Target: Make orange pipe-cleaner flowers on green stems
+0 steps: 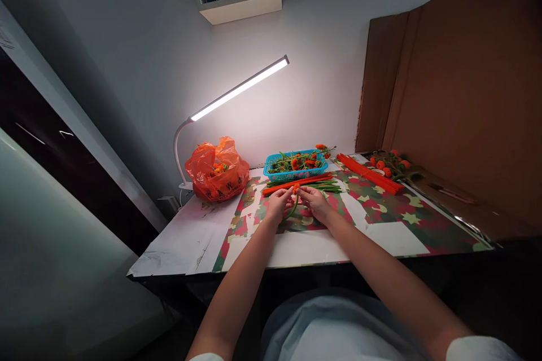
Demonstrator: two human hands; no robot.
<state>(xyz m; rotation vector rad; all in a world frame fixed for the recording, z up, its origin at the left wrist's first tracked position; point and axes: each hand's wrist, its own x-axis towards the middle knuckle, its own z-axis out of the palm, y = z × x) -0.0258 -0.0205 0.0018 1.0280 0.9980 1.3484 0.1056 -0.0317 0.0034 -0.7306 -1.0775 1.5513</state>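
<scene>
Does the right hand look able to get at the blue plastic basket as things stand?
Probably yes: only low, thin orange and green sticks lie between the right hand and the blue plastic basket. The hand seems busy with a small, round orange piece.

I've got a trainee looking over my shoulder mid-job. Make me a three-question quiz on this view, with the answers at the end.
1. Fill in the blank: the orange plastic bag sits to the person's ___ of the blue basket.
2. True or false: the desk lamp is lit.
3. What do the left hand and right hand hold between them?
A) the desk lamp
B) a small orange piece
C) the blue basket

Key: 1. left; 2. true; 3. B
</scene>
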